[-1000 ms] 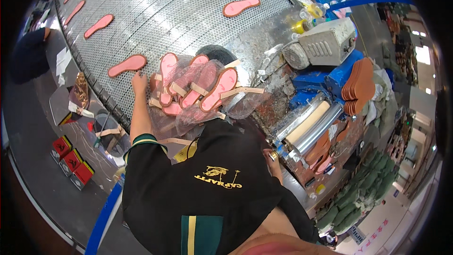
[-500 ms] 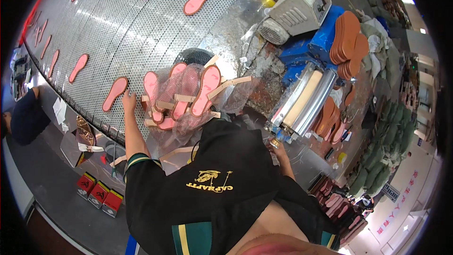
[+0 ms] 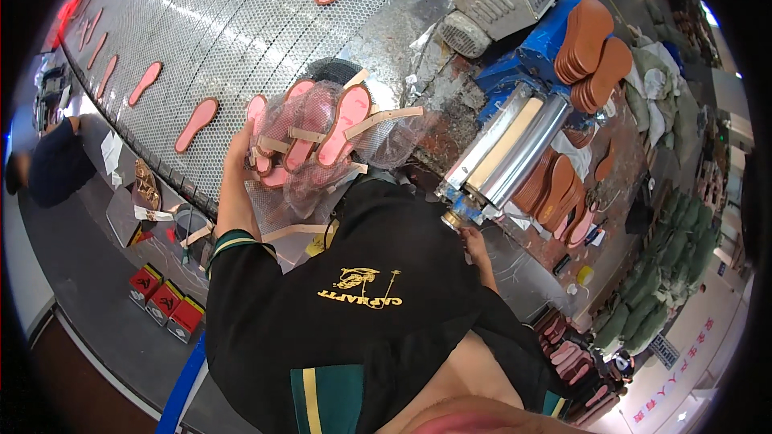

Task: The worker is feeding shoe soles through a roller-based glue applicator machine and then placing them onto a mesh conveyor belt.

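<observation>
Pink insoles (image 3: 197, 124) dot the mesh conveyor (image 3: 269, 44); heaped insoles (image 3: 351, 109) remain at my left hand (image 3: 239, 145), right hand (image 3: 476, 243) apart, grips unclear

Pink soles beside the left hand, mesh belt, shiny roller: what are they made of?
Pink soles: perhaps leather or a synthetic; the pink face looks smooth, the brown rim leather-like.
Mesh belt: likely bare metal; grey, regular openings, bright glare streaks.
Shiny roller: probably polished or plated metal; mirror-like highlights along its length.
</observation>
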Demonstrator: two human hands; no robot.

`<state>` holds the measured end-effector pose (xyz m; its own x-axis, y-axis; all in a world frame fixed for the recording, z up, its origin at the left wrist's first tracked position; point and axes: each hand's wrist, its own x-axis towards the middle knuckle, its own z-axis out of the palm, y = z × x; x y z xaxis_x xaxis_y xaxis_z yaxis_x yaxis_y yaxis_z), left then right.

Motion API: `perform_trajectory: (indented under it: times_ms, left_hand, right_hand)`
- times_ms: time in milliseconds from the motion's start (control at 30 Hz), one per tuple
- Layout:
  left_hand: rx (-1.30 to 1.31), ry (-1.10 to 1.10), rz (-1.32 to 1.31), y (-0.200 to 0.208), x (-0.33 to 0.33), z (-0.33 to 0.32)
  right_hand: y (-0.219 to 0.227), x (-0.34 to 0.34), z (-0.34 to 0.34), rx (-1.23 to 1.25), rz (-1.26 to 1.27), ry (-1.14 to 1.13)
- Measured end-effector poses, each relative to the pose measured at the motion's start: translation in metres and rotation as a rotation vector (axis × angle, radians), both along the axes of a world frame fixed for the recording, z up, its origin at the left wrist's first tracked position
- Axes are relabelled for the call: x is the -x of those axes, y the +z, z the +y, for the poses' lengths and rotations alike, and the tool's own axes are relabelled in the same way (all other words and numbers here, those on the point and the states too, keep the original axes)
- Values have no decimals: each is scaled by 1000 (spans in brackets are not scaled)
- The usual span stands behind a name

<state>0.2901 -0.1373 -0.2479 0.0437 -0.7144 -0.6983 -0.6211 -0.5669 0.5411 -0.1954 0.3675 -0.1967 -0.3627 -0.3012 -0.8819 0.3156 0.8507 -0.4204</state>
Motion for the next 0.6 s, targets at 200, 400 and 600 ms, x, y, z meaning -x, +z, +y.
perform_trajectory:
  times_ms: [200,400,600]
  left_hand:
    - [-217,68,129,13,27,27]
    - [157,-48,-99,1,11,1]
    - [269,-81,209,-12,54,-7]
  right_hand:
    - [-43,8,56,36,0,46]
    - [-25,2,49,-10,-8,14]
    - [-25,13,64,105,78,-131]
